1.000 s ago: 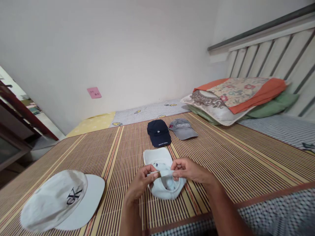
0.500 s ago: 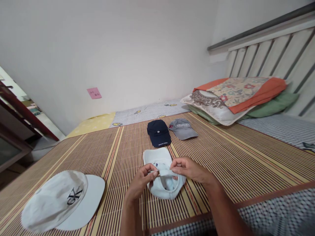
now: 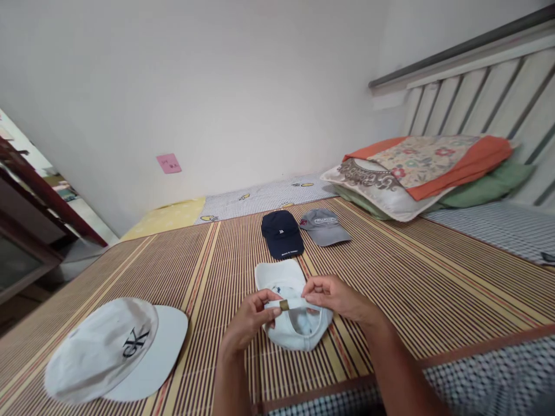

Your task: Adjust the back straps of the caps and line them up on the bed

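Observation:
A pale, whitish-blue baseball cap (image 3: pixel 281 341) lies on the striped mat in front of me, its brim pointing away and its back opening toward me. Across that opening runs the cap's back strap (image 3: pixel 296 303), which carries a brass-coloured buckle (image 3: pixel 284 305). My left hand (image 3: pixel 251 316) pinches the strap just left of the buckle. On the other side, my right hand (image 3: pixel 332 297) pinches the strap's right part between thumb and fingers. Beyond the cap's brim sit a navy cap (image 3: pixel 281 234) and a grey cap (image 3: pixel 326 226), side by side.
A white cap with black letters (image 3: pixel 113 349) rests at the left on the striped bamboo mat (image 3: pixel 217 370). Stacked pillows (image 3: pixel 433 164) lie at the back right by a white slatted headboard (image 3: pixel 472 98). A pale wall (image 3: pixel 260 86) bounds the far side.
The brass-coloured buckle on the strap now shows between my hands, where it was not visible before. Both hands keep their pinch, and the view has shifted slightly.

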`<action>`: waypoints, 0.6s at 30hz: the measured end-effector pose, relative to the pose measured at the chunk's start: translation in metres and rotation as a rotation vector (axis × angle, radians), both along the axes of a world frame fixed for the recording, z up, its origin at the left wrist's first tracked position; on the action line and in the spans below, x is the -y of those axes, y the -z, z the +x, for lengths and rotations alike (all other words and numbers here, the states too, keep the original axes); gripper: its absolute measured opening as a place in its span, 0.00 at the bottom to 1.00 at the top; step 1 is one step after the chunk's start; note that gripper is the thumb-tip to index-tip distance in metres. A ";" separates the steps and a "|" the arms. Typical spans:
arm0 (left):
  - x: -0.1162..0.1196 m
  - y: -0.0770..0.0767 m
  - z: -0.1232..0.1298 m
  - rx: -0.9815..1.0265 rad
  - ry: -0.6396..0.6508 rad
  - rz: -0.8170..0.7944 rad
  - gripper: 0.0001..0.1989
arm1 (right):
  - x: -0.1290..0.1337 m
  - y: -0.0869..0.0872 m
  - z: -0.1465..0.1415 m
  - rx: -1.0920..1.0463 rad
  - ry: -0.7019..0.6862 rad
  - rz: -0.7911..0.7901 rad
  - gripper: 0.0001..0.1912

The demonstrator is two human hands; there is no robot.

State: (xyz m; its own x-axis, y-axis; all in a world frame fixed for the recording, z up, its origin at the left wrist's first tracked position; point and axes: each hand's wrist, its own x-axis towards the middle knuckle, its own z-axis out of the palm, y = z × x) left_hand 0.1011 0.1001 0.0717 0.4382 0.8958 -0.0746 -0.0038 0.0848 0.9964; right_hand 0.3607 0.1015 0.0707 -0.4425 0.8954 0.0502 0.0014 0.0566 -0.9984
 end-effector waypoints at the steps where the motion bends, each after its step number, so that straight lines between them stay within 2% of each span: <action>1: -0.001 0.001 0.000 -0.009 -0.001 0.004 0.21 | 0.000 0.000 0.000 -0.002 -0.006 -0.006 0.15; 9: -0.002 0.004 0.002 -0.026 -0.086 0.070 0.23 | -0.001 0.003 -0.001 -0.009 -0.024 -0.054 0.18; 18: -0.002 0.002 0.002 -0.005 -0.140 0.133 0.20 | 0.002 -0.005 -0.001 0.025 -0.021 -0.011 0.19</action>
State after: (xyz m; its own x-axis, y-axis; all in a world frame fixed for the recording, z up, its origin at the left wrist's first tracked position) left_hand 0.1029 0.1020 0.0697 0.3088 0.9500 0.0463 -0.0010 -0.0484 0.9988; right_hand 0.3602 0.0995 0.0757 -0.4622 0.8863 0.0288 0.0257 0.0458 -0.9986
